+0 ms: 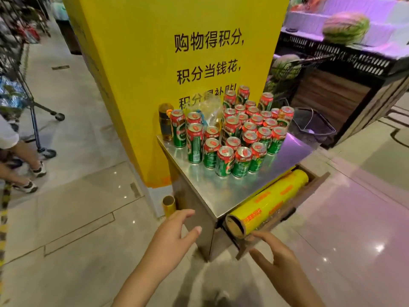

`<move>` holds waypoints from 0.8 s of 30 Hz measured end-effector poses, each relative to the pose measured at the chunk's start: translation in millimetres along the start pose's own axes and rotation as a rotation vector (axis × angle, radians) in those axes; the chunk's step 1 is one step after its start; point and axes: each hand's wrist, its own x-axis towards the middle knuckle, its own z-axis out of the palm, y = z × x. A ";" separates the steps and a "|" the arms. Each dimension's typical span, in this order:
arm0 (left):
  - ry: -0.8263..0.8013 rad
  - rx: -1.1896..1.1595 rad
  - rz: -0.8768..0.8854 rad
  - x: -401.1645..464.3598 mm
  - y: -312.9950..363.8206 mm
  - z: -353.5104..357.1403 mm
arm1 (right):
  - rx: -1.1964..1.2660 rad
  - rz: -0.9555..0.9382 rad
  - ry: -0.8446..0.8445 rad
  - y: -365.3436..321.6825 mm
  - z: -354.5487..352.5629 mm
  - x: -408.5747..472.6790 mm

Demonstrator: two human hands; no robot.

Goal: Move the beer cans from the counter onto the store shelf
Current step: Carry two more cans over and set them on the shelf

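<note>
The green-and-red aluminium beer cans (234, 138) stand upright in a tight cluster on the steel-topped desk (223, 189), toward twelve o'clock of both hands; the left hand (174, 231) hovers at seven o'clock of the desk, its grip spread wide and holding nothing; the right hand (276, 253), likewise spread and bare, sits just beside the yellow roll of cling film (267, 200) at five o'clock.

Beer cans (234, 138) crowd the counter (221, 189) at frame centre; its near half lies bare, with a yellow pillar (155, 63) blocking behind.
</note>
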 end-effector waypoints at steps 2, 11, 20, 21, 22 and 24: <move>0.005 0.002 0.008 27.7 6.2 -1.3 | 0.028 0.032 0.013 -2.6 -3.7 30.2; 0.094 -0.012 -0.108 124.8 -12.0 -28.6 | 0.005 -0.072 -0.121 -24.8 3.4 166.6; 0.017 -0.094 -0.187 232.0 -60.0 -67.1 | 0.041 -0.029 -0.051 -62.2 24.3 254.2; -0.006 -0.086 -0.178 248.8 -64.8 -72.2 | 0.049 -0.010 -0.033 -66.9 28.8 262.9; -0.026 -0.059 -0.167 264.5 -68.7 -76.3 | 0.058 0.006 -0.017 -71.5 32.5 269.9; -0.051 -0.093 -0.171 295.4 -75.7 -85.1 | 0.080 0.023 0.032 -83.2 41.9 284.9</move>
